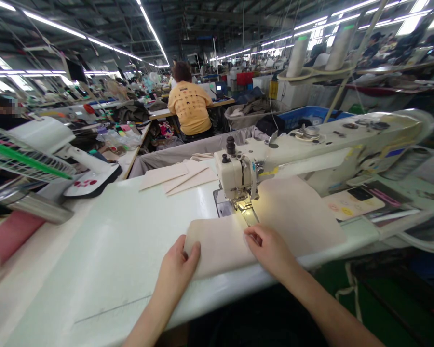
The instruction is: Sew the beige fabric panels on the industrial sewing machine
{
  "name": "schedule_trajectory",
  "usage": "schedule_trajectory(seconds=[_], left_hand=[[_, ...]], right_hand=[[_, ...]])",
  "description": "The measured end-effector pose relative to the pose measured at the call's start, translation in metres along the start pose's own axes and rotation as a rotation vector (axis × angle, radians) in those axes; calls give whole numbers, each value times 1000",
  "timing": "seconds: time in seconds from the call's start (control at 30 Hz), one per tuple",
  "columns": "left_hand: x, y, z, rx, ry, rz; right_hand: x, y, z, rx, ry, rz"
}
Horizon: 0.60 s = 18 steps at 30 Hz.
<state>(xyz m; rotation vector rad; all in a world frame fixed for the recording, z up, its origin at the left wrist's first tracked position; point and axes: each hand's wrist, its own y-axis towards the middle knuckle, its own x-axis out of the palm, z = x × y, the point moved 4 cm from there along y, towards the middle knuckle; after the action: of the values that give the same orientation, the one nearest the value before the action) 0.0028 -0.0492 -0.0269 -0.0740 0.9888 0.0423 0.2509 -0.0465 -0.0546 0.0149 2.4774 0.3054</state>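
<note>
A beige fabric piece (pixel 219 243) lies on the pale table in front of the sewing machine (pixel 235 176). My left hand (pixel 178 265) grips its left edge, thumb on top and fingers curled at the side. Close to the lit presser foot (pixel 245 206), my right hand (pixel 271 249) has its fingers pinched on the fabric, near a narrow metal guide (pixel 251 218). More beige fabric (pixel 298 207) spreads to the right, under the machine arm. What lies inside the right-hand pinch is partly hidden.
Flat beige pieces (pixel 173 177) are stacked behind the needle area. A white fan (pixel 47 140) and a metal flask (pixel 36 205) stand at left. A phone (pixel 360 193) lies at right. Farther off sits a person in a yellow shirt (pixel 190 108).
</note>
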Motion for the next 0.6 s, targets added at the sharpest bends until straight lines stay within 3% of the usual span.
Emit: schedule_trajectory(seconds=[0.3, 0.43, 0.5, 0.57, 0.6], left_hand=[[5, 2, -1, 8, 119, -39], [5, 1, 6, 32, 325, -68], [2, 0, 16, 128, 445, 61], [6, -1, 31, 345, 470, 211], [12, -1, 38, 479, 441, 225]], right_hand=[[1, 3, -1, 20, -67, -29], [1, 3, -6, -7, -172, -51], [-2, 3, -13, -89, -292, -50], [-5, 0, -20, -222, -379, -44], [-6, -1, -21, -289, -390, -44]])
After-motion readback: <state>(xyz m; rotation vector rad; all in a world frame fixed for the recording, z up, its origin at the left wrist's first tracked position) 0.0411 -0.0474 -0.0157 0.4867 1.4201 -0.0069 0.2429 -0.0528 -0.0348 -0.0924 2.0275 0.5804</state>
